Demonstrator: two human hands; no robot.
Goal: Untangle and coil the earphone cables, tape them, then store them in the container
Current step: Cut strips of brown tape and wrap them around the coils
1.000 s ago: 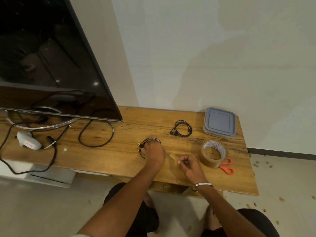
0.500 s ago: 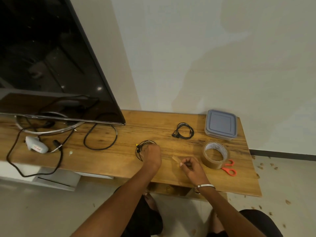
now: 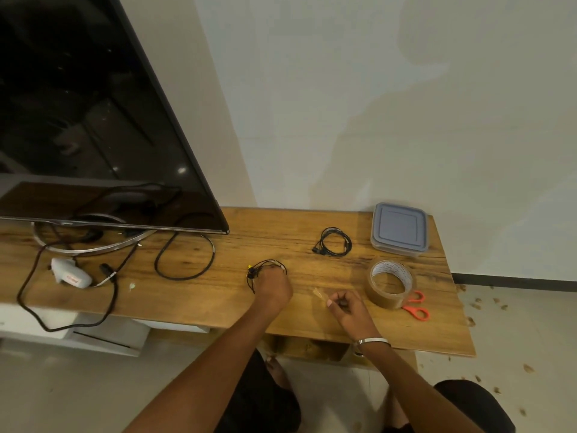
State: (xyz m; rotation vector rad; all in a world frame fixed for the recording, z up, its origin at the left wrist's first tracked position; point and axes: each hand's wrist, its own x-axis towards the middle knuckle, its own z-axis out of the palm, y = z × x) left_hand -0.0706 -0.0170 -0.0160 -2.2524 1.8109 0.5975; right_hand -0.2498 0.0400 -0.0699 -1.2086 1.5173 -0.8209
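Done: one earphone coil (image 3: 333,242) laid near the tabletop's (image 3: 281,226) back edge
In hand: second coil (image 3: 265,270) gripped by left hand (image 3: 273,289); tape strip (image 3: 319,293) pinched by right hand (image 3: 348,309)
Left: taping, storing in closed container (image 3: 399,229) at back right corner

A black earphone coil (image 3: 333,242) lay at 10 o'clock of the brown tape roll (image 3: 391,284), orange-handled scissors (image 3: 416,306) at its 4 o'clock, a grey-blue-lidded container (image 3: 399,229) at 12, all on the streaky honey-brown wooden table (image 3: 281,226).
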